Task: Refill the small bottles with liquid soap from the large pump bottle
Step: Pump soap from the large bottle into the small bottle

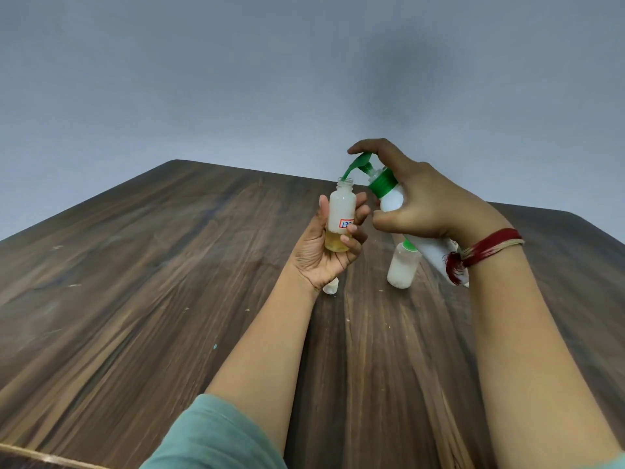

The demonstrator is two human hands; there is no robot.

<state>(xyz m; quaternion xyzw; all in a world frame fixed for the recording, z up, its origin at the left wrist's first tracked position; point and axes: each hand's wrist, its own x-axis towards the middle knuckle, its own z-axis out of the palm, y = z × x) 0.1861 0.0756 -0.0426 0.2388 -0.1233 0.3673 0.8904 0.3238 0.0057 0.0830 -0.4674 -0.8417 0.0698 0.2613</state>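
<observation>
a left hand (324,255) gripped a frosted small bottle (341,208), uncapped, a little amber soap at its bottom, above a wooden table (169,265). a right hand (426,201) clasped the tilted white, green-collared large pump bottle (391,199), forefinger on the pump, spout at the small bottle's mouth.

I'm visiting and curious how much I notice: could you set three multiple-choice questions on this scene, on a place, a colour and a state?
1. The spout of the large pump bottle is: A at the mouth of the small bottle; B in a sink; C over a cup.
2. What colour is the pump collar? A red; B green; C black.
3. The small bottle in the left hand is: A capped; B open, partly filled; C brim-full.
Answers: A, the spout sits at its mouth; B, the collar shows green; B, no cap, yellowish liquid only low down.
</observation>
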